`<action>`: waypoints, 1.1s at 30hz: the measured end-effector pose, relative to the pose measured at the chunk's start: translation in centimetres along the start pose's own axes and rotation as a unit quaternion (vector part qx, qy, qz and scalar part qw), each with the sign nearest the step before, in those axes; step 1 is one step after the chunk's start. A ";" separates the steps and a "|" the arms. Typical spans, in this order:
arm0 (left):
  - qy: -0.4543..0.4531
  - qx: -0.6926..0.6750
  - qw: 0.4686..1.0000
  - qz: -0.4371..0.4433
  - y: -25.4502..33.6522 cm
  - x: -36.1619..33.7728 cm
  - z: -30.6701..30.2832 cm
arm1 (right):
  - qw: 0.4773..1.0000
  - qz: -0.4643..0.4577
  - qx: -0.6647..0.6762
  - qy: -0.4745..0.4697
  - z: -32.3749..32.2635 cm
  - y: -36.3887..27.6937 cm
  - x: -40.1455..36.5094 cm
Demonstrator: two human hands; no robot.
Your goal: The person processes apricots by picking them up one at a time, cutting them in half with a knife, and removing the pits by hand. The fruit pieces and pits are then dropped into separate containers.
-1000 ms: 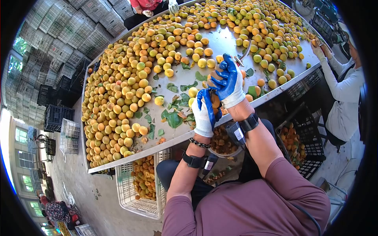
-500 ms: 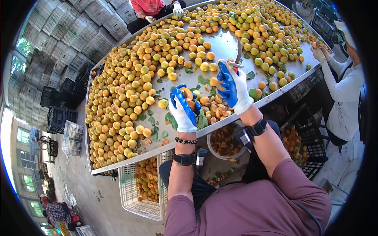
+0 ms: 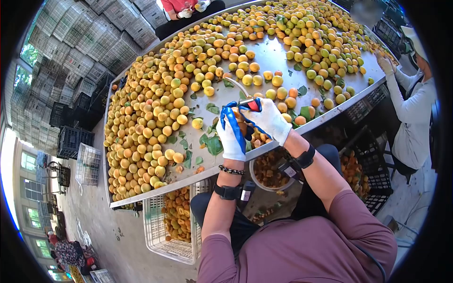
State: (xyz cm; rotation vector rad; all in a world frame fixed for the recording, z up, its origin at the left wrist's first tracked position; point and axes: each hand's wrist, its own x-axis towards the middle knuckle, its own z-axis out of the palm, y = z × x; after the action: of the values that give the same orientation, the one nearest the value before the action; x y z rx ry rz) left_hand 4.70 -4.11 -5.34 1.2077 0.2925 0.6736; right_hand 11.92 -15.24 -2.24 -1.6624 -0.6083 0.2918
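Observation:
Both my hands wear white gloves with blue palms and meet over the near edge of the metal table (image 3: pixel 264 47). My left hand (image 3: pixel 233 137) is closed around an apricot (image 3: pixel 242 125), partly hidden by the fingers. My right hand (image 3: pixel 270 119) grips a red-handled knife (image 3: pixel 254 104), held against the top of that fruit; a thin curved strip, perhaps its blade, arcs up and left. Below the hands lie cut apricot pieces (image 3: pixel 258 137), partly covered. Green leaves (image 3: pixel 213 145) are scattered beside my left hand.
Whole apricots (image 3: pixel 146 122) are heaped across the table. Below its edge stand a white crate (image 3: pixel 153 231) with apricot halves, a round tub (image 3: pixel 255 177) and a black crate (image 3: pixel 377 188). Two gloved people (image 3: pixel 181 12) (image 3: pixel 410 113) are at the far and right sides.
My right hand has moved left with the knife and now meets my left hand at the apricot. My left hand has shifted slightly right. The far person's hands have drawn together off the table.

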 end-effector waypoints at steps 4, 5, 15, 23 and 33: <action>-0.012 -0.146 0.976 -0.163 1.3 0.0 -0.7 | 0.993 0.062 0.095 -0.037 -0.3 0.3 0.2; -0.023 -0.164 0.964 -0.206 1.9 -0.1 -0.7 | 0.993 0.062 0.096 -0.038 -0.5 0.2 0.2; -0.066 -0.111 0.964 -0.234 2.5 -1.0 -0.7 | 0.980 -0.119 -0.134 -0.089 -2.2 -0.3 -1.2; -0.050 -0.115 0.959 -0.254 1.8 -1.0 -0.8 | 0.991 -0.010 -0.074 -0.106 -3.1 -1.1 -1.2; -0.041 -0.023 0.982 -0.183 2.4 -1.5 -0.4 | 0.984 -0.101 -0.098 -0.112 -2.8 -1.7 -2.0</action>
State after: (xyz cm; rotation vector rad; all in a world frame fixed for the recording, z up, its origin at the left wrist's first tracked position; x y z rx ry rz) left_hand 2.57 -4.30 -3.47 1.0967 0.4152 0.3096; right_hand 11.35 -18.50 -0.38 -1.7518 -0.9939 0.2798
